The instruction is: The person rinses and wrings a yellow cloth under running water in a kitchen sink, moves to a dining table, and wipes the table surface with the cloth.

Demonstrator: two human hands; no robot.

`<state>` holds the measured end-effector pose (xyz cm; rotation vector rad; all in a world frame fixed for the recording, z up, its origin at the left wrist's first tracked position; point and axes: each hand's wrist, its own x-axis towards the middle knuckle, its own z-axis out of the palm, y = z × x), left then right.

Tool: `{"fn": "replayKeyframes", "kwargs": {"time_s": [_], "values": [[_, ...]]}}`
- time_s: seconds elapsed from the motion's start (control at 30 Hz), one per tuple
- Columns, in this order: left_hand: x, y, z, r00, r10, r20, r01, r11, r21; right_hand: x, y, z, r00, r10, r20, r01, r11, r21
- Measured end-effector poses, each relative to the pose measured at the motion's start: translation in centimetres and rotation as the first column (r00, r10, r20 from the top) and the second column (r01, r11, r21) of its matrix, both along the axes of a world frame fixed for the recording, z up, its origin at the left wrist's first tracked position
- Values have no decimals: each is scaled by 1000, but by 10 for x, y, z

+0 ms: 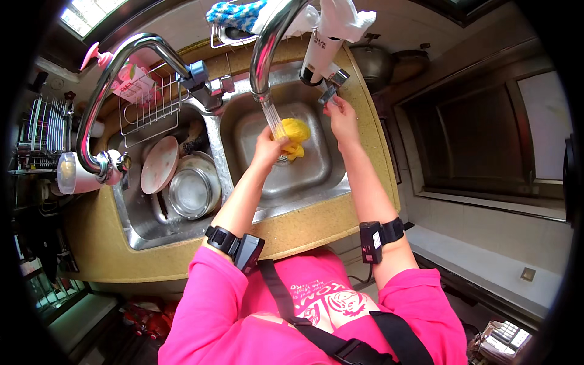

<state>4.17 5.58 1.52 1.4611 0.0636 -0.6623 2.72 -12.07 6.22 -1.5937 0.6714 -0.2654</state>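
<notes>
My left hand (268,147) grips a wet yellow cloth (296,131) over the right basin (319,169) of a steel double sink. Water runs from the curved chrome faucet (262,68) onto the cloth and the fingers. Up and to the right, my right hand (341,116) has its fingertips on the small metal lever (327,95) below a white water heater unit (319,52). The palm side of this hand is partly hidden.
The left basin holds a pinkish plate (159,165), glass bowls (190,193) and a dark-handled utensil. A wire rack (150,107) hangs over its back edge. A second chrome faucet (84,123) with a filter arches at left. Pans (372,66) hang at the back right.
</notes>
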Motion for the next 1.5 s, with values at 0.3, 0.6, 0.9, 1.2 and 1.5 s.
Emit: {"fn": "replayKeyframes", "kwargs": {"time_s": [0.3, 0.6, 0.9, 1.2, 1.5], "values": [[-17, 31, -1, 953, -92, 289, -8, 945, 326, 14, -4, 42, 996, -43, -72, 73, 868, 491], [-26, 42, 51, 894, -129, 429, -25, 942, 335, -10, 51, -58, 977, 212, -21, -210, 976, 64], [-27, 48, 67, 883, -15, 469, -14, 998, 59, -34, 78, -24, 933, 102, 344, -357, 168, 919], [-25, 62, 24, 658, -167, -735, -377, 772, -512, -14, 69, -1, 800, 547, 247, -492, 834, -252], [-23, 24, 13, 716, 154, -681, -653, 495, -574, -19, 110, -9, 934, -17, 357, -182, 836, 517]]}}
